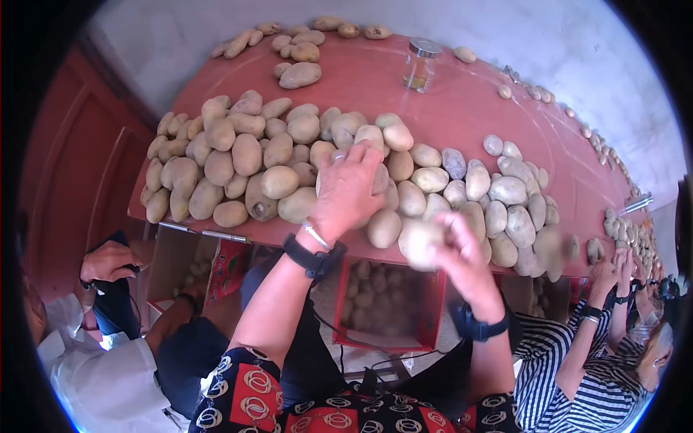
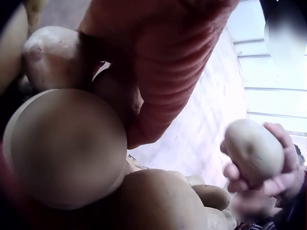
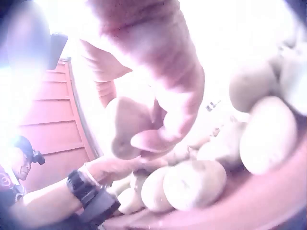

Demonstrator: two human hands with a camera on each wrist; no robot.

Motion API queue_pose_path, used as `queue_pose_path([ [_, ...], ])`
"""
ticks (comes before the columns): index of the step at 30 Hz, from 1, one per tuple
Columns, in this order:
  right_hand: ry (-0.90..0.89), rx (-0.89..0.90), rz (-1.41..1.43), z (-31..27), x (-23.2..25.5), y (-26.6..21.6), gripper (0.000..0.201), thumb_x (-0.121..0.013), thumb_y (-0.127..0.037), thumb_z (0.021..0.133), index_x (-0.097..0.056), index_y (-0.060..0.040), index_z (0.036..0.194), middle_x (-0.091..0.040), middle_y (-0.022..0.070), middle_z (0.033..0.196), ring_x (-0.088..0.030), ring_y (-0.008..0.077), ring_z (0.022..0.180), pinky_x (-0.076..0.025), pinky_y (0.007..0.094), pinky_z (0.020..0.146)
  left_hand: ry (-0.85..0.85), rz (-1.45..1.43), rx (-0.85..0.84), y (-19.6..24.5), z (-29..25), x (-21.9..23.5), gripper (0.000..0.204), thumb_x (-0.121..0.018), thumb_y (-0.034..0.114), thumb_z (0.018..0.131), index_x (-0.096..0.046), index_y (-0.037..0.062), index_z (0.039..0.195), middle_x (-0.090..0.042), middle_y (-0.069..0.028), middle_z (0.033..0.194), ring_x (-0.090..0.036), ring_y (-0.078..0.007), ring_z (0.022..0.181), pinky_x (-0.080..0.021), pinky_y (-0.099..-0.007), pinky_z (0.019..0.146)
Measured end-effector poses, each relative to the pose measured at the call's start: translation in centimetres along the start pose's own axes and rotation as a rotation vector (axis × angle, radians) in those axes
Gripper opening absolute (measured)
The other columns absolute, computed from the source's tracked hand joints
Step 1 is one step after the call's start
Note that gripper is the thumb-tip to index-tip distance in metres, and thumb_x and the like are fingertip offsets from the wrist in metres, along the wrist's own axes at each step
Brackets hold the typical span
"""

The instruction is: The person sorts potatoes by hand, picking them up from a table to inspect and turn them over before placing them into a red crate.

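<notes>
My left hand [image 1: 350, 187] reaches into the heap of potatoes at the middle of the red table, its fingers curled round a potato [image 2: 120, 93] that they partly hide. Other potatoes [image 2: 57, 57] lie close about these fingers. Over the table's near edge, my right hand [image 1: 462, 252] grips a pale, blurred potato [image 1: 422, 244] between thumb and fingers. In the right wrist view the same potato [image 3: 128, 127] shows under the curled fingers, held above the pile.
Potatoes cover the near part of the red table [image 1: 462, 94]. A lidded glass jar [image 1: 420, 66] stands at the back. Below the edge, a red box [image 1: 426, 310] contains potatoes. People sit on both sides, one in a striped shirt [image 1: 556, 353].
</notes>
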State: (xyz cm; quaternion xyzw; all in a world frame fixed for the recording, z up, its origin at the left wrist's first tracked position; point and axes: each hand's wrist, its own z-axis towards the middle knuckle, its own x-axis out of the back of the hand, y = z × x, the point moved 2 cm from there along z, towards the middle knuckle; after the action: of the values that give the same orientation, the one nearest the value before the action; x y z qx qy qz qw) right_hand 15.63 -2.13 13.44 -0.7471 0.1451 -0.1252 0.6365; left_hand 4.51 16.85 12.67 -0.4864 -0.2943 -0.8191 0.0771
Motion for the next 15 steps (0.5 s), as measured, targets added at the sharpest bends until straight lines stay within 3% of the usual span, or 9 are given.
queue_pose_path([
  [2,0.138,0.189,-0.035,2.8,0.2,-2.4,0.048,-0.065,-0.013,0.083,-0.042,-0.002,0.124,-0.061,0.0114,0.102,-0.059,0.012,0.087,-0.049,0.0264,0.074,0.02,-0.015,-0.014,0.2,0.1,0.1,0.054,-0.073,0.018,0.061,-0.052,0.0094,0.109,-0.051,-0.0103,0.121,-0.05,-0.029,0.115,-0.034,-0.0497,0.094],
  [4,0.232,0.226,-0.155,6.0,0.3,-4.3,0.045,-0.064,-0.014,0.084,-0.045,0.0013,0.122,-0.063,0.0131,0.101,-0.06,0.0141,0.087,-0.049,0.0278,0.074,-0.059,0.026,0.017,0.1,0.0,0.4,0.056,-0.073,0.019,0.062,-0.052,0.0097,0.112,-0.05,-0.0112,0.125,-0.049,-0.0298,0.117,-0.033,-0.0502,0.096],
  [7,0.278,0.264,-0.303,11.1,0.8,-2.1,0.042,-0.064,-0.014,0.083,-0.051,0.0018,0.119,-0.064,0.0149,0.102,-0.061,0.0161,0.086,-0.049,0.0288,0.076,-0.099,-0.006,0.036,0.2,0.1,0.5,0.058,-0.074,0.022,0.064,-0.052,0.0098,0.115,-0.048,-0.0123,0.13,-0.047,-0.0311,0.119,-0.031,-0.0509,0.099],
  [9,0.183,0.202,-0.595,14.0,0.8,1.0,0.04,-0.064,-0.014,0.081,-0.055,0.0023,0.117,-0.065,0.0169,0.103,-0.063,0.0199,0.088,-0.05,0.031,0.079,-0.077,0.031,0.026,-0.1,-0.2,0.2,0.058,-0.075,0.024,0.065,-0.051,0.0097,0.117,-0.047,-0.0128,0.131,-0.047,-0.0316,0.12,-0.031,-0.051,0.099],
  [10,0.256,0.404,-0.72,13.6,-0.7,0.5,0.043,-0.064,-0.014,0.08,-0.055,0.0026,0.118,-0.065,0.0192,0.102,-0.064,0.0257,0.091,-0.049,0.0347,0.081,-0.058,0.067,0.009,0.0,-0.1,0.1,0.059,-0.075,0.025,0.066,-0.051,0.0095,0.118,-0.047,-0.0132,0.132,-0.046,-0.0322,0.121,-0.03,-0.0511,0.1],
  [13,0.289,0.381,-0.814,12.4,-1.7,-1.2,0.039,-0.061,-0.014,0.081,-0.055,0.0026,0.116,-0.065,0.0206,0.098,-0.064,0.0319,0.09,-0.05,0.0377,0.08,-0.02,0.025,0.033,0.4,-0.1,0.2,0.063,-0.075,0.027,0.067,-0.05,0.0092,0.121,-0.047,-0.0137,0.132,-0.044,-0.0327,0.122,-0.03,-0.0514,0.101],
  [15,0.298,0.22,-0.645,12.5,-2.0,-1.3,0.036,-0.06,-0.013,0.081,-0.056,0.0022,0.113,-0.065,0.0217,0.096,-0.063,0.0361,0.088,-0.049,0.039,0.08,0.048,0.001,-0.061,0.9,0.1,0.3,0.064,-0.075,0.027,0.067,-0.05,0.0091,0.123,-0.047,-0.0133,0.132,-0.044,-0.0326,0.123,-0.031,-0.0515,0.101],
])
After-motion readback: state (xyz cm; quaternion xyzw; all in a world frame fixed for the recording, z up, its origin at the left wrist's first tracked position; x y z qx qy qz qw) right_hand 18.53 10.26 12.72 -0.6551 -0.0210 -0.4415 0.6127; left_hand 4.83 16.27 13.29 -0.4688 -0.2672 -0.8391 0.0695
